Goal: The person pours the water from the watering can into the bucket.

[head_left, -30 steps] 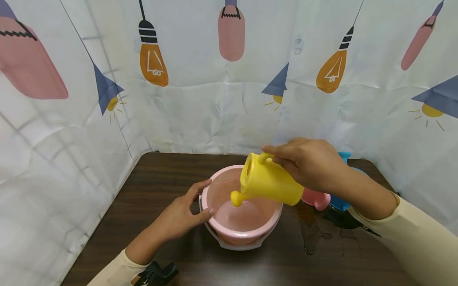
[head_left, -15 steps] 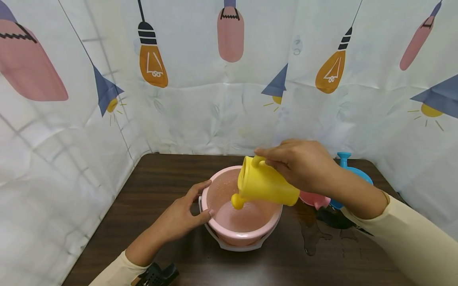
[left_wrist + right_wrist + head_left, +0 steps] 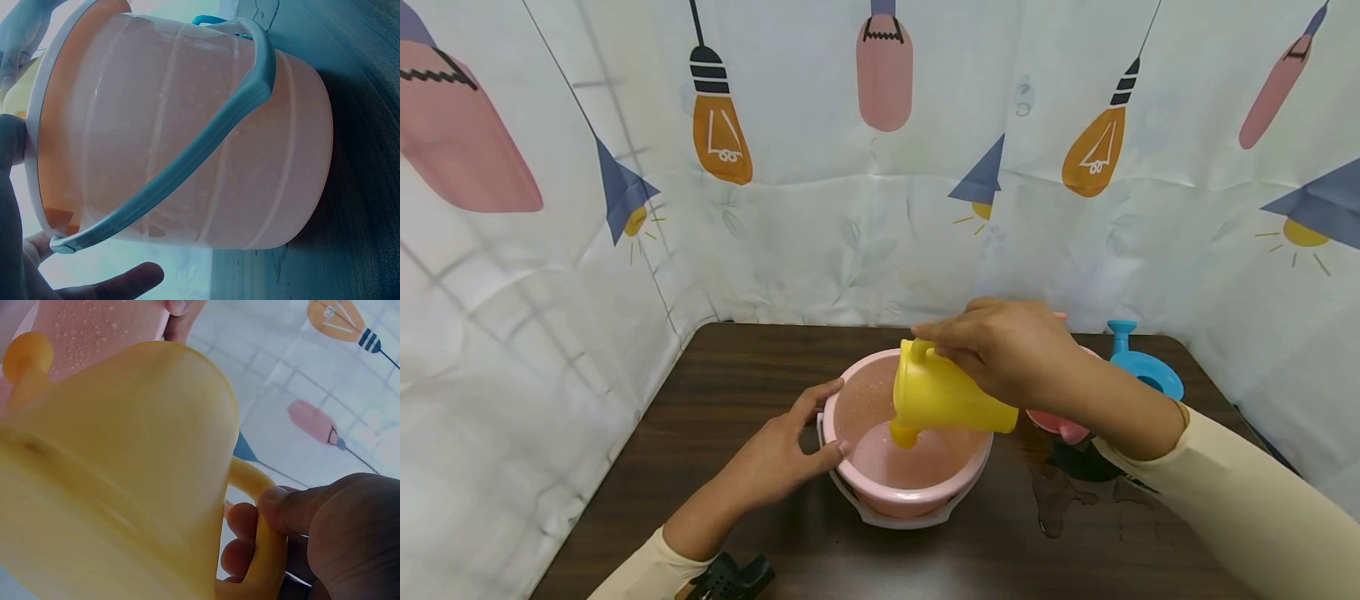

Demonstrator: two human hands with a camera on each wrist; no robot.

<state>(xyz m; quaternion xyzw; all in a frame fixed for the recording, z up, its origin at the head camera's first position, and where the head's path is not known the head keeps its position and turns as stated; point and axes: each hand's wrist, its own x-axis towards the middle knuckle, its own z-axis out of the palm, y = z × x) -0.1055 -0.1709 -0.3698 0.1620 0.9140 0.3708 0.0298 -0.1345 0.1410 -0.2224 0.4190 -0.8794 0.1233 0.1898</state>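
A pink bucket stands upright on the dark wooden table. My left hand holds its left rim, and a finger stretches out below the rim in the left wrist view. Above the bucket's opening, my right hand grips the handle of a yellow toy watering can. The can lies tilted, mouth to the left, with its round spout end pointing down into the bucket. Thumb and curled fingers go round the can's handle in the right wrist view. Water drops dot the bucket's inner wall.
At the right back stands a blue watering can. A pink thing is partly hidden behind my right arm. Spilled water lies on the table right of the bucket. A patterned cloth hangs behind.
My right hand has moved left and slightly down with the yellow watering can, whose mouth has tipped further down. More of the blue watering can shows. The left hand stays on the rim.
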